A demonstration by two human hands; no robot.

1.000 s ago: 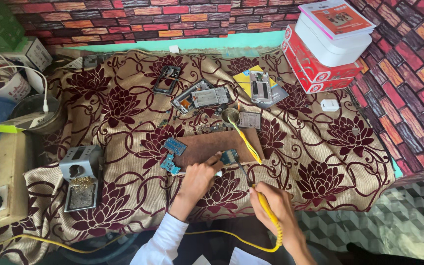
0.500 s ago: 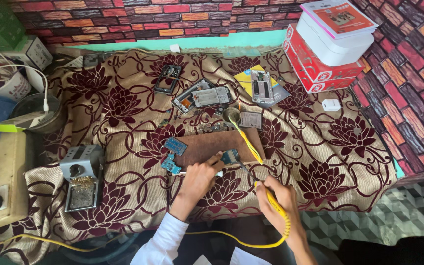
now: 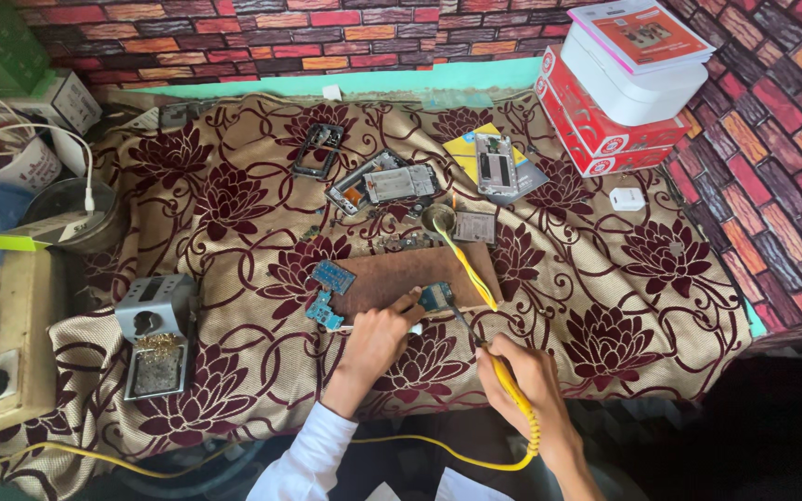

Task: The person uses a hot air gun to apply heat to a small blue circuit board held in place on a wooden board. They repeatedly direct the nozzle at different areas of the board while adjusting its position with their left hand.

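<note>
- Circuit board sits between both hands; left hand pins it flat.
- Right hand, now nearer, grips soldering iron, tip meeting board.

Bright, even light; sharp, edges bowed

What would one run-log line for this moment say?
left hand: steadies circuit board | right hand: holds soldering iron, tip at board | base: brown mat

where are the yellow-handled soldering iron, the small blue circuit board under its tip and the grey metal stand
yellow-handled soldering iron (image 3: 510, 388), head view, handle
small blue circuit board (image 3: 434, 297), head view, centre
grey metal stand (image 3: 156, 301), head view, top face
</note>
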